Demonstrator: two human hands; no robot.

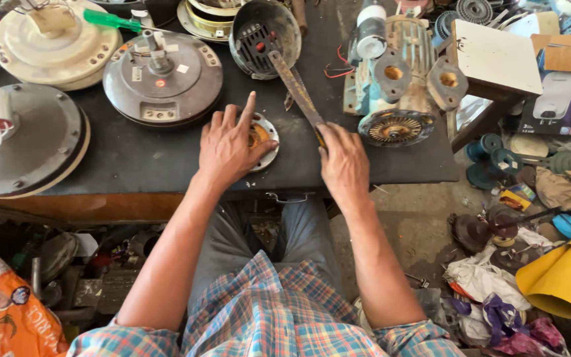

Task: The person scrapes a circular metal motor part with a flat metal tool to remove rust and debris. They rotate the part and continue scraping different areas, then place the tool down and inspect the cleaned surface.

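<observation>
File (297,89) angled up-left, away

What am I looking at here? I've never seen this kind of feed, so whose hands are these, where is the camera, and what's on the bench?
There is one picture, from a camera worn on the person's head, looking down at their own bare hands and lap. The left hand lies flat on a small round metal part with a rusty orange middle. The right hand holds a long flat metal tool that reaches up to a grey bowl-shaped housing. On the dark workbench lie round fan motor bodies and a ribbed electric motor. Loose scrap covers the floor at the right.
</observation>
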